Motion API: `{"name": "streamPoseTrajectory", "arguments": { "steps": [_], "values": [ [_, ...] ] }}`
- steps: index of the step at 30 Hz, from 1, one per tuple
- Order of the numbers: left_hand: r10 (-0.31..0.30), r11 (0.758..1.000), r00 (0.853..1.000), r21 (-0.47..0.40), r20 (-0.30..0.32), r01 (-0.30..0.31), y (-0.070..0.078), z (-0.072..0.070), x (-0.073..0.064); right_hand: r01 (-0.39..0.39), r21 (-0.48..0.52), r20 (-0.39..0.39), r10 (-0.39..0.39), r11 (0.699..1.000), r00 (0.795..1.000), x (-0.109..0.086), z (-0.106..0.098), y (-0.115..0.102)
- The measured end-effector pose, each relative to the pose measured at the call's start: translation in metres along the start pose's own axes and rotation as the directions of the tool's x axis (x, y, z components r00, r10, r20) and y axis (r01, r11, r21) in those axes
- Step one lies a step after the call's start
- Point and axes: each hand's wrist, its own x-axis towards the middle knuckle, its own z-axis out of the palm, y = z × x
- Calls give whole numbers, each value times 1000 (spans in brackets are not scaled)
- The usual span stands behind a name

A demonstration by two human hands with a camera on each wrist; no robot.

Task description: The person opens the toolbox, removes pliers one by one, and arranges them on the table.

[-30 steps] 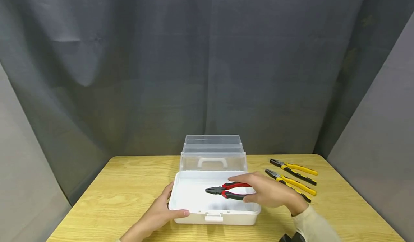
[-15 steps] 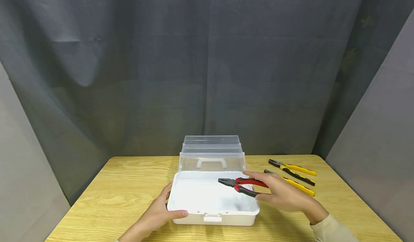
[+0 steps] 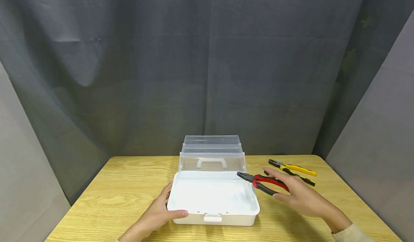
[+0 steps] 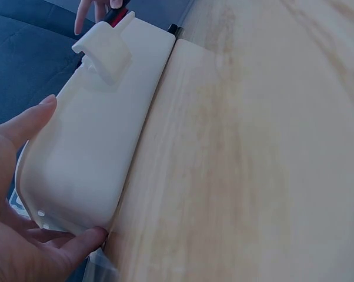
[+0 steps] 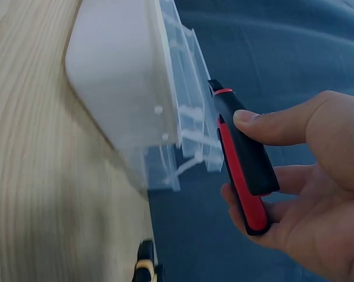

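Note:
My left hand [image 3: 155, 213] grips the near left corner of a white plastic toolbox [image 3: 189, 219], thumb over its front rim. The left wrist view shows the fingers around the end wall. To the right, my right hand [image 3: 302, 195] holds combination pliers [image 3: 255, 179] by their red and black handles, above the table beside the box. Their dark nose points left and overlaps the box's back right corner in the head view. Thumb and fingers clasp the two handles [image 5: 247, 150] in the right wrist view. The clear lid [image 3: 211, 148] stands raised behind the box, with nothing inside the base.
One pair of yellow and black pliers [image 3: 300, 169] lies on the wooden table [image 3: 106, 199] at the back right. A second pair is mostly hidden behind my right hand. Grey curtains [image 3: 161, 73] close off the back and sides.
My right hand has moved right, carrying the red and black pliers from above the box to its right side, and now covers most of the nearer yellow pliers. The left hand stays put.

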Motion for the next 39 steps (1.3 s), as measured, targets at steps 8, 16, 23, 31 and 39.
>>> {"name": "streamPoseTrajectory", "arguments": {
  "steps": [8, 16, 23, 31, 39],
  "values": [
    [-1, 1000, 1000, 11, -1, 1, -2, 0, 1, -79, -4, -56, 78, 997, 995, -20, -5, 17],
    [-8, 1000, 1000, 11, -6, 8, -3, -1, 1, -124, -36, -89, 120, 992, 989, -37, 3, 37],
    [-10, 1000, 1000, 16, 6, 10, -2, 0, 2, -205, 77, -26, 208, 976, 978, -47, 19, 53],
    [-18, 1000, 1000, 22, -8, 18, 0, -1, 0, -256, 101, 38, 253, 961, 967, -51, 31, 68],
    [-5, 1000, 1000, 13, 0, 5, -1, -1, 1, -293, 74, 116, 283, 953, 952, -49, 35, 74]
  ]
}}
